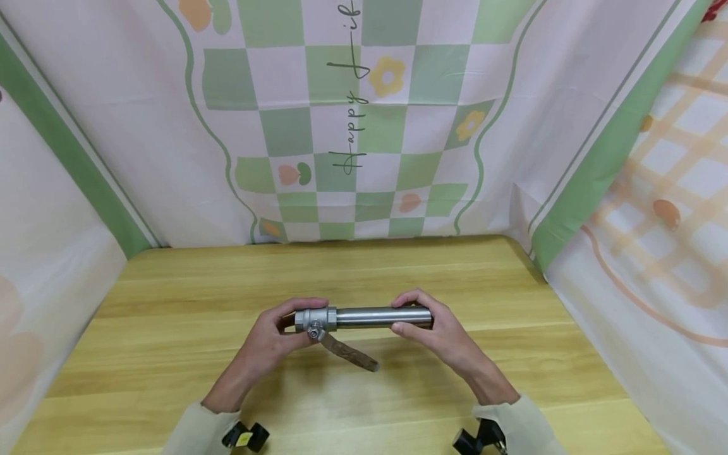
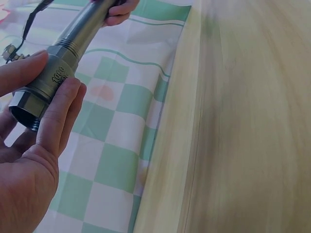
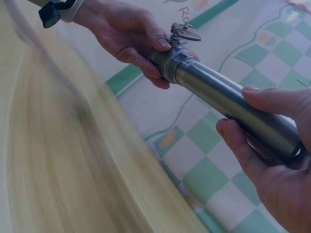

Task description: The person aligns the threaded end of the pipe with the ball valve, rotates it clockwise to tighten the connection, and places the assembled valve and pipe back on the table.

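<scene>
A metal ball valve (image 1: 316,318) with a brownish lever handle (image 1: 349,354) is joined to a smooth steel pipe (image 1: 370,316). Threads show at the joint in both wrist views. My left hand (image 1: 272,333) grips the valve body between thumb and fingers, and the valve's open hex end (image 2: 30,106) faces the palm. At the other end, my right hand (image 1: 440,328) holds the pipe, with the thumb on the near side and fingers on the far side. The pipe lies level across the head view, and the lever slants down to the right.
Beneath the hands is a wooden table (image 1: 199,278). A checked cloth with lettering (image 1: 335,126) hangs behind its far edge, with more cloth at both sides. Small black devices sit at the left wrist (image 1: 246,436) and right wrist (image 1: 480,437).
</scene>
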The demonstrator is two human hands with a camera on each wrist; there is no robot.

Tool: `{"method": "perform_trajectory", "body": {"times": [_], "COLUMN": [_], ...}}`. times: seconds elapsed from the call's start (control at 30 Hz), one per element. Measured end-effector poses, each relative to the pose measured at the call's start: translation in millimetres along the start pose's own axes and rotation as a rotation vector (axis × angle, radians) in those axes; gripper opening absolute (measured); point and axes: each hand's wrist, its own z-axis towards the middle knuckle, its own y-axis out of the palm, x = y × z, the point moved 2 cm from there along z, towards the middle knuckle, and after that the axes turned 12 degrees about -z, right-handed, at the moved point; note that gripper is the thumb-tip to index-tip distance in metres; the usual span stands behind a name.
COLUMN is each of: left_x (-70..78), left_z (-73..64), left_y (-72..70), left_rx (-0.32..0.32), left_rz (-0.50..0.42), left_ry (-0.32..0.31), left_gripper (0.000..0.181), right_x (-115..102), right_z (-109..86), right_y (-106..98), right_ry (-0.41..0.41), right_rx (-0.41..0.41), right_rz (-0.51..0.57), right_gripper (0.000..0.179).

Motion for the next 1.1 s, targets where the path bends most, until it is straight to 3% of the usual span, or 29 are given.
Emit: {"method": "perform_trajectory", "body": {"times": [0.3,0.6,1.1], "left_x": [-0.5,-0.4,0.1], "left_z": [0.1,-0.4,-0.7], "left_y": [0.7,1.4,0.4], "left_rx": [-0.002,-0.001,0.001], "left_rz": [0.006,0.009,0.017], "left_ry": [0.013,0.01,0.015], "left_gripper": [0.054,0.053,0.053], "right_x": [-0.3,-0.5,-1.0], "right_z": [-1.3,-1.5,-1.0], "right_y": [1.1,-1.1,-1.5], "right_ry": [0.007,-0.043,0.002], "right_rx": [0.018,-0.049,-0.037], "right_rz": [0.016,0.131,0.071], "right_gripper": [0.031,0.04,0.036]}}
